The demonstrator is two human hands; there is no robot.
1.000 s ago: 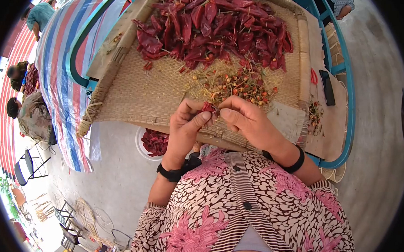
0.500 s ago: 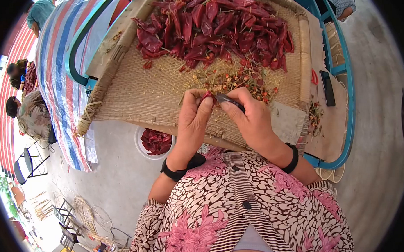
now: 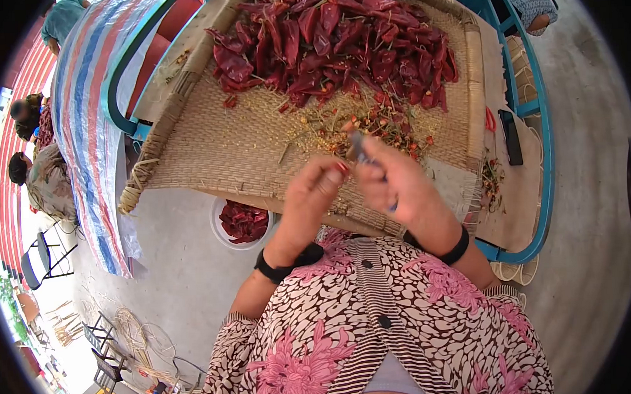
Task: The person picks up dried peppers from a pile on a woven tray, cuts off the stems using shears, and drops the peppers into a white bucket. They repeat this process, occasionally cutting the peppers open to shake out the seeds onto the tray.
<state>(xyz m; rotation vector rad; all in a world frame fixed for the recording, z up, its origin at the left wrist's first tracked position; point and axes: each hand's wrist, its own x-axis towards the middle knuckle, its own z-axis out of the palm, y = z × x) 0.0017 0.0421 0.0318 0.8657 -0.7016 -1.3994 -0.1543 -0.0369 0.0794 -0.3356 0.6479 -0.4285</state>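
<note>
My left hand point(image 3: 314, 190) is closed in a pinch on a dried red chili pepper point(image 3: 342, 168); only a small red end shows at the fingertips. Close beside it, my right hand point(image 3: 399, 183) is wrapped round a small knife point(image 3: 357, 144), its grey blade pointing up and away from me. Motion blurs this hand, and most of the handle is hidden. Both hands are above the near part of a woven tray point(image 3: 207, 142). A heap of dried red chilies point(image 3: 337, 37) covers its far side. Cut stems and caps point(image 3: 379, 127) lie among pale seeds just beyond my hands.
Below the tray, a white bucket point(image 3: 217, 233) holds red chilies. A black phone point(image 3: 511, 138) and a red-handled tool point(image 3: 490, 121) lie on the board at right, inside a teal metal frame point(image 3: 543, 180). Striped plastic sheeting point(image 3: 83, 115) hangs at left; several people are nearby.
My right hand has turned, swinging the blade from beside the chili to pointing upward. My left hand has lowered slightly and still pinches the chili.
</note>
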